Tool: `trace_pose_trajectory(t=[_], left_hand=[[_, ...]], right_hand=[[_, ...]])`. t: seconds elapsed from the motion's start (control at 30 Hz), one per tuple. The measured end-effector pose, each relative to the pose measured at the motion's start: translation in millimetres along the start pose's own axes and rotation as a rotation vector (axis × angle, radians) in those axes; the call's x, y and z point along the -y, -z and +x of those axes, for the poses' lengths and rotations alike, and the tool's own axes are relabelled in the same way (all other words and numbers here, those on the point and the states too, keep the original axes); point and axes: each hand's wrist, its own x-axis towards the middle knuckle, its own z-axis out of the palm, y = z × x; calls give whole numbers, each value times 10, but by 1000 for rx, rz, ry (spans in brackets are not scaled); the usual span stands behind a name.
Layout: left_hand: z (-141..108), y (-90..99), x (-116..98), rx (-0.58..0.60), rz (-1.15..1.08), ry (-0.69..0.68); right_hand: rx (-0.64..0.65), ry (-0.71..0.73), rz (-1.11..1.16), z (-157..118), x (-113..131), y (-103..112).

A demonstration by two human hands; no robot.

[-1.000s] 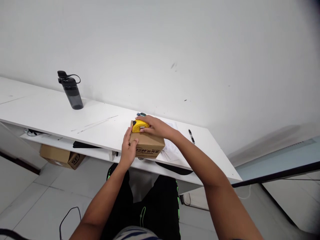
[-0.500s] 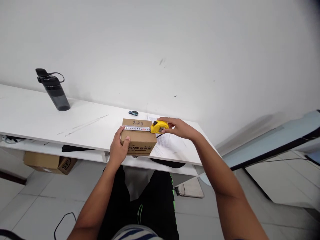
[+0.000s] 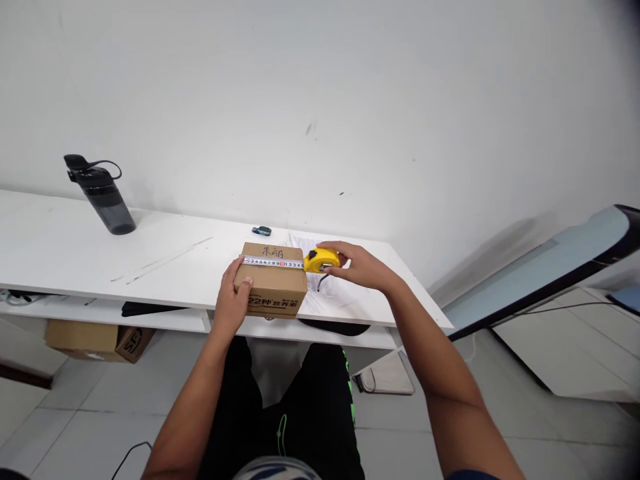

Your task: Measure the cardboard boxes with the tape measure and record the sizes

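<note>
A small cardboard box [image 3: 273,283] with handwriting on top and dark print on its front sits at the front of the white desk [image 3: 170,230]. My left hand [image 3: 233,293] grips its left end, thumb on the near top edge, fingers at the far left side by the blade's end. The white tape blade [image 3: 275,263] lies across the box top from left to right. At the box's right edge, my right hand [image 3: 357,263] holds the yellow tape measure [image 3: 321,261] by its case. A black wrist strap [image 3: 321,283] hangs below the case.
A dark water bottle [image 3: 105,197] stands on the desk at left. Behind the box lies a small dark key fob [image 3: 262,231]; papers [image 3: 320,293] lie to its right. A larger carton [image 3: 97,340] is under the desk. A light-blue panel with dark edge [image 3: 545,273] leans at right.
The tape case has moved slightly right relative to the box, and more of the blade shows. The camera view has shifted a little. My left hand keeps its hold on the box.
</note>
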Motion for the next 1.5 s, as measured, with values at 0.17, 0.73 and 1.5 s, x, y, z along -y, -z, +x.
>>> trace_pose_trajectory(t=[0.17, 0.73, 1.5], left_hand=[[-89, -44, -445, -187, 342, -164], [-826, -701, -445, 123, -28, -658], [-358, -1855, -311, 675, 330, -505]], right_hand=[[10, 73, 32, 219, 290, -192], [-522, -73, 999, -895, 411, -1467], [-9, -242, -406, 786, -1497, -979]])
